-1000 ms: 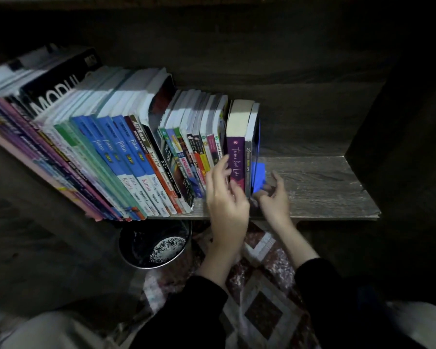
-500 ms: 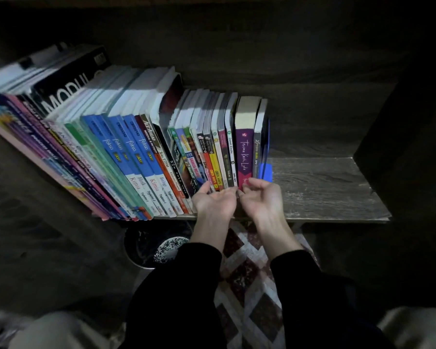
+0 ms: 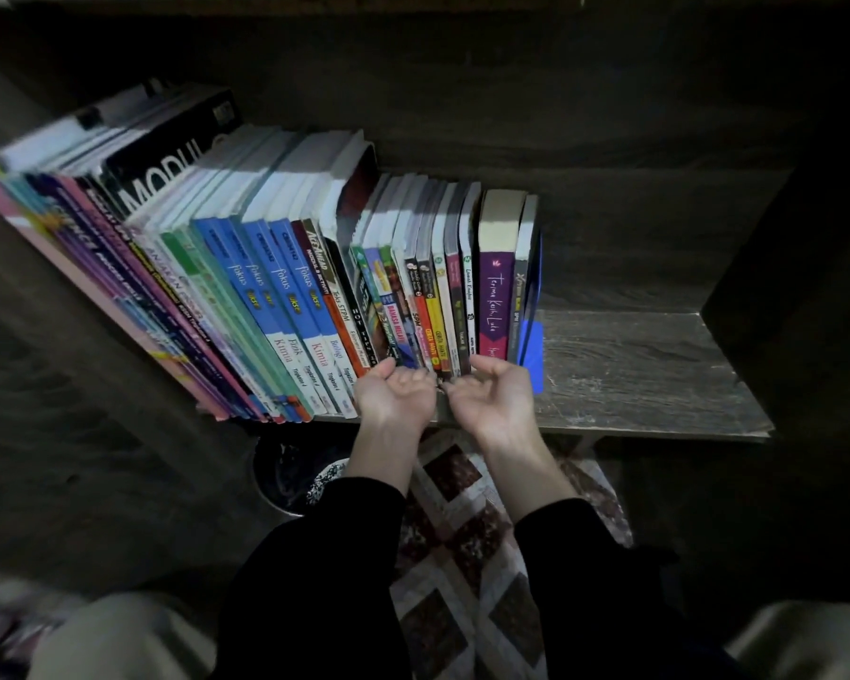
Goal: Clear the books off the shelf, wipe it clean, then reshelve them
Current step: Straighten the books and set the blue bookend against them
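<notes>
We've dropped our left hand [image 3: 396,396] and right hand [image 3: 495,400] from the spines to the foot of the small books [image 3: 433,306], both loosely cupped and empty, so we're probably just squaring the reshelved row.

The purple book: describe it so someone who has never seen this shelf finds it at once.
On the wooden shelf, follow the row of books to its right end, above the right hand. The purple book stands left of a thin grey book and a blue folder. It is thicker than its neighbours, with white script lettering down the spine.
</notes>
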Demonstrator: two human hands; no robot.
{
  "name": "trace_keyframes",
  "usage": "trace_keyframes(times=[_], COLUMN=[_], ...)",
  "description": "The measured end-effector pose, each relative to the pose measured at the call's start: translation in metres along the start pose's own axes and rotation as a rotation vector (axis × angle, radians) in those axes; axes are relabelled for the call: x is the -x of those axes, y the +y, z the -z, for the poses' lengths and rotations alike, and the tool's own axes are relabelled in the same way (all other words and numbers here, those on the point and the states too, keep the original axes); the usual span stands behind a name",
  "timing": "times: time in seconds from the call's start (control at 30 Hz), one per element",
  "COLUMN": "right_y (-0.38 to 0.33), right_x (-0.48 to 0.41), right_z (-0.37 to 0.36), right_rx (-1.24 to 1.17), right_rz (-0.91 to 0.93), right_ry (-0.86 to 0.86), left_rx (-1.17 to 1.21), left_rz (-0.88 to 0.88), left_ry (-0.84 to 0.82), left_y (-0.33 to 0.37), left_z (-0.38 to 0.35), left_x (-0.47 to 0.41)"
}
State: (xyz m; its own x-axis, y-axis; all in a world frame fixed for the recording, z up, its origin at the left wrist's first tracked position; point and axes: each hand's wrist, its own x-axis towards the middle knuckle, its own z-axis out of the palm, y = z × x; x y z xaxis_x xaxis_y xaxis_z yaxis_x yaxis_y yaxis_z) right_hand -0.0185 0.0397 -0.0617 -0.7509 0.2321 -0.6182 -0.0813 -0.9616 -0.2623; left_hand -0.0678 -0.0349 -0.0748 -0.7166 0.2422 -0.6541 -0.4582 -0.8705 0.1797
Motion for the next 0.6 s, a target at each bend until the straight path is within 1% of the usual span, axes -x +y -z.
trace_keyframes(times=[0.07,0.13,0.2,0.3,0.37,0.43,0.53,0.6], right_y=[0.005,0.007,0.009,0.012,0.016,0.026,0.054,0.078], right_x=[-0.003,-0.008,-0.011,-0.008,0.000,0.009,0.012,0.010], right_z=[-0.007,-0.012,-0.012,-0.007,-0.004,-0.007,-0.016,-0.021], right_rx=[-0.037,-0.107,-0.166,-0.177,-0.130,-0.041,0.111,0.193], right_rz=[-0.005,0.033,0.083,0.114,0.076,0.015,-0.079,-0.116], right_ry=[-0.022,-0.020,0.000,-0.035,-0.100,-0.079,-0.019,-0.061], left_rx=[-0.085,-0.193,-0.202,-0.287,-0.311,-0.278,-0.238,-0.210], left_rz=[-0.047,-0.025,-0.003,-0.006,0.006,-0.026,-0.160,-0.242], left_ry=[-0.007,0.014,-0.013,0.033,0.098,0.187,0.245,0.229], left_y=[-0.003,-0.001,0.001,0.000,0.006,0.017,0.045,0.072], left_z=[0.001,0.001,0.005,0.013,0.023,0.035,0.048,0.055], left_x=[-0.010,-0.009,-0.005,0.012,0.018,0.021,0.028,0.029])
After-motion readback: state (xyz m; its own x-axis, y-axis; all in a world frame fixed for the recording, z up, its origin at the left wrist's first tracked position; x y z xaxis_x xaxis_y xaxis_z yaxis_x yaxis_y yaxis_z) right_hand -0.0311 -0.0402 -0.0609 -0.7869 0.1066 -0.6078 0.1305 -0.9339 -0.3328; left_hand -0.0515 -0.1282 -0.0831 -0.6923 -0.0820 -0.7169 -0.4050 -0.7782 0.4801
